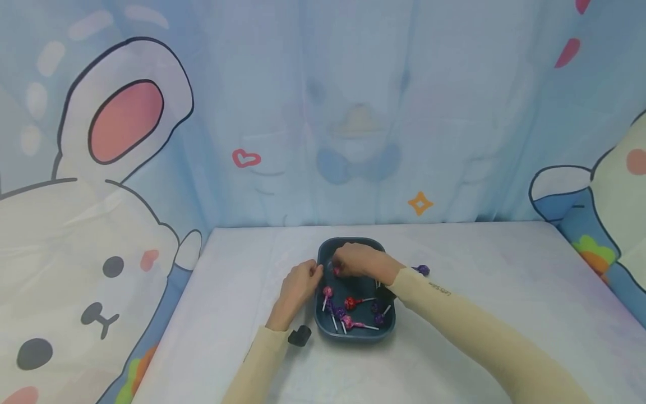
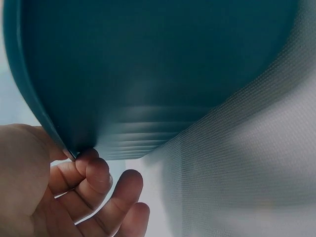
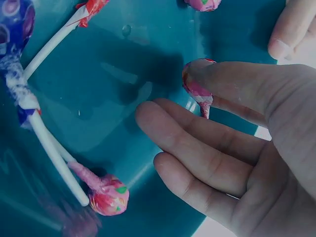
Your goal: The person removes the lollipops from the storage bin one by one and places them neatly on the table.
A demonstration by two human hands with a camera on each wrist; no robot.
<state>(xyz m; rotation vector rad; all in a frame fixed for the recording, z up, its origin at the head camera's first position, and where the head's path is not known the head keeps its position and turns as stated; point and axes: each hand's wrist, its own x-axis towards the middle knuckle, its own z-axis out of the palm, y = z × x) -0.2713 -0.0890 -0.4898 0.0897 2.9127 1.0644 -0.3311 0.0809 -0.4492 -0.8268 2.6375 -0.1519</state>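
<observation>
A dark teal tray (image 1: pixel 355 338) holds several wrapped lollipops. My left hand (image 1: pixel 298 286) pinches the tray's rim at its left side; in the left wrist view, thumb and index finger grip that edge while the other fingers lie loosely curled below. Inside the tray's far left part, my right hand (image 1: pixel 360 261) pinches a pink lollipop (image 3: pixel 201 96) between thumb and fingers; its stick is mostly hidden. Nearer me in the tray lie a red lollipop (image 1: pixel 350 303), pink lollipops (image 1: pixel 348 321) and purple ones (image 1: pixel 379 318). The right hand and forearm cover the tray's far right part.
Just right of the tray, a purple lollipop (image 1: pixel 423 270) lies on the white-covered table (image 1: pixel 484 280), partly behind the right forearm. A blue curtain (image 1: pixel 353 67) with cartoon rabbits hangs along the table's back and sides. A black wrist camera (image 1: pixel 300 335) sits by the left wrist.
</observation>
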